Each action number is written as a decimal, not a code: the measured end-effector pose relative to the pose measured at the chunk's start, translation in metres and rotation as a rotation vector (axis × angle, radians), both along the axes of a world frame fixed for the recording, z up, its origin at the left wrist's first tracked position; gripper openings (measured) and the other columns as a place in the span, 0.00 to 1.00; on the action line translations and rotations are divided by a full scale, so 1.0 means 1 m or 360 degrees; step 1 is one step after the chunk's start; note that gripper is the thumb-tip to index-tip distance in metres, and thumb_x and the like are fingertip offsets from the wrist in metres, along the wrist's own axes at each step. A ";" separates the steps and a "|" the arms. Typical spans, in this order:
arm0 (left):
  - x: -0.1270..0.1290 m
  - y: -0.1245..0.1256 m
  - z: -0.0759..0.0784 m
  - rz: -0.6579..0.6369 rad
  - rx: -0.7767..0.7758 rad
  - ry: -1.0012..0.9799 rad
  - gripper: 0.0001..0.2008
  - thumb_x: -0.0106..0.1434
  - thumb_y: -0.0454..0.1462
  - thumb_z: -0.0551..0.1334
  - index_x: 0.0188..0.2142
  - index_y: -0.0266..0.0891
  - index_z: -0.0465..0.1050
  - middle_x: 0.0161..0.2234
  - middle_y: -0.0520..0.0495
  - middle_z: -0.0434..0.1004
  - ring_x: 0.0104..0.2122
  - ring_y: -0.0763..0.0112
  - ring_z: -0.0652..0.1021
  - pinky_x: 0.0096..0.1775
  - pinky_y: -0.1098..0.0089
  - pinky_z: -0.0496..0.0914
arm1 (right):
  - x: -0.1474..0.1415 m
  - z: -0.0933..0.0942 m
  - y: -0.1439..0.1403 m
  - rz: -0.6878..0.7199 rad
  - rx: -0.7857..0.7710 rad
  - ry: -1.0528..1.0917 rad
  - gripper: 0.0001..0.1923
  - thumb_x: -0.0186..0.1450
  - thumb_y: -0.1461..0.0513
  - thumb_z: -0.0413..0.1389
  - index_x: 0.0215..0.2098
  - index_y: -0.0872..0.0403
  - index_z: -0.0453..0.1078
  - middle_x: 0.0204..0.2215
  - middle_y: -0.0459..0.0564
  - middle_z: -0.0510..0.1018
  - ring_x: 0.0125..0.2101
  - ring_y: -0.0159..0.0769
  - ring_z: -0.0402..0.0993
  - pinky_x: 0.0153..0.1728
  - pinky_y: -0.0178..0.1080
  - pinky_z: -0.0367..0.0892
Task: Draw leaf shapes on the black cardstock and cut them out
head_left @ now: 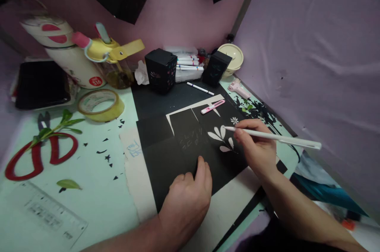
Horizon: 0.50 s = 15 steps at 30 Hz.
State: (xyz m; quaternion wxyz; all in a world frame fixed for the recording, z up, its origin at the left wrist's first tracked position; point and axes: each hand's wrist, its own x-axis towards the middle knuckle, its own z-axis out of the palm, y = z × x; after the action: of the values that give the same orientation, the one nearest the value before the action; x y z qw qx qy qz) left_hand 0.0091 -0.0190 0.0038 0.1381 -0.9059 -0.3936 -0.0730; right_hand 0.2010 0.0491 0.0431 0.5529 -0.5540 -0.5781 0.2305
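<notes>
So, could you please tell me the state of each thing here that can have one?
Left hand: flat, pressing the black paper sheet.
Right hand: gripping the thin white craft knife.
Red-handled scissors: closed.
Yellow-lidded bottle: lid flipped open.
Pink box cutter: lying unused.

Dim, purple-tinted indoor light, soft and even, without hard shadows. Faint sheen on the roll of tape [100, 104] and the bottle [63, 52] at far left. Black paper [166, 157] nearly featureless in the gloom. Wide-angle bending and slight blur toward the edges, strongest at the near-left ruler [50, 214].
</notes>
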 end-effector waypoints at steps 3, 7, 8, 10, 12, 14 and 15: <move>0.001 0.001 0.001 0.0020 -0.0052 0.0026 0.21 0.64 0.38 0.61 0.54 0.31 0.74 0.56 0.30 0.73 0.20 0.69 0.74 0.20 0.67 0.68 | -0.005 0.008 -0.002 0.0166 -0.0227 -0.0024 0.01 0.62 0.62 0.60 0.33 0.51 0.73 0.22 0.42 0.73 0.21 0.29 0.68 0.22 0.32 0.64; 0.001 0.002 0.003 0.0023 -0.0092 0.0027 0.21 0.64 0.39 0.60 0.55 0.32 0.73 0.57 0.28 0.72 0.20 0.69 0.75 0.20 0.66 0.69 | -0.014 0.000 0.007 0.0333 -0.0432 0.0016 0.02 0.60 0.62 0.60 0.30 0.52 0.71 0.22 0.43 0.73 0.21 0.30 0.67 0.21 0.33 0.64; 0.000 0.002 0.003 0.0026 -0.0103 0.0021 0.21 0.64 0.39 0.60 0.55 0.31 0.73 0.57 0.28 0.71 0.20 0.68 0.75 0.20 0.66 0.69 | -0.016 -0.005 0.009 0.0362 -0.0432 0.0012 0.04 0.61 0.62 0.60 0.29 0.53 0.70 0.21 0.42 0.72 0.20 0.30 0.67 0.21 0.33 0.63; 0.000 0.003 0.004 0.0027 -0.0126 0.0003 0.21 0.64 0.38 0.60 0.55 0.32 0.73 0.57 0.28 0.71 0.20 0.69 0.75 0.20 0.66 0.70 | -0.018 -0.014 0.013 0.0394 -0.0355 -0.0036 0.07 0.61 0.63 0.58 0.26 0.53 0.68 0.20 0.42 0.71 0.21 0.29 0.65 0.22 0.34 0.62; 0.000 0.003 0.004 0.0034 -0.0153 -0.0010 0.21 0.64 0.38 0.60 0.54 0.32 0.74 0.58 0.28 0.70 0.20 0.69 0.74 0.20 0.66 0.70 | -0.019 -0.023 0.013 0.0387 -0.0215 -0.0092 0.08 0.62 0.64 0.57 0.25 0.53 0.66 0.20 0.42 0.70 0.22 0.29 0.65 0.24 0.34 0.61; 0.000 0.004 0.004 0.0043 -0.0181 -0.0010 0.21 0.63 0.39 0.61 0.55 0.33 0.73 0.59 0.28 0.69 0.19 0.69 0.74 0.19 0.67 0.69 | -0.018 -0.029 0.013 0.0363 -0.0093 -0.0096 0.06 0.62 0.65 0.56 0.27 0.52 0.66 0.21 0.42 0.69 0.22 0.29 0.64 0.24 0.35 0.60; 0.000 0.004 0.004 0.0047 -0.0192 -0.0006 0.22 0.63 0.39 0.61 0.55 0.34 0.73 0.60 0.27 0.68 0.19 0.70 0.74 0.19 0.67 0.69 | -0.018 -0.032 0.012 0.0363 -0.0056 -0.0074 0.05 0.63 0.65 0.56 0.29 0.52 0.66 0.22 0.42 0.69 0.21 0.29 0.63 0.23 0.35 0.59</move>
State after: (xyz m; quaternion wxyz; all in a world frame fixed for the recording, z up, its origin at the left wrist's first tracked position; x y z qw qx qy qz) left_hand 0.0095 -0.0150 0.0075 0.0835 -0.9065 -0.4110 -0.0489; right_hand 0.1832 0.0616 0.0113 0.4997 -0.4994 -0.6459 0.2893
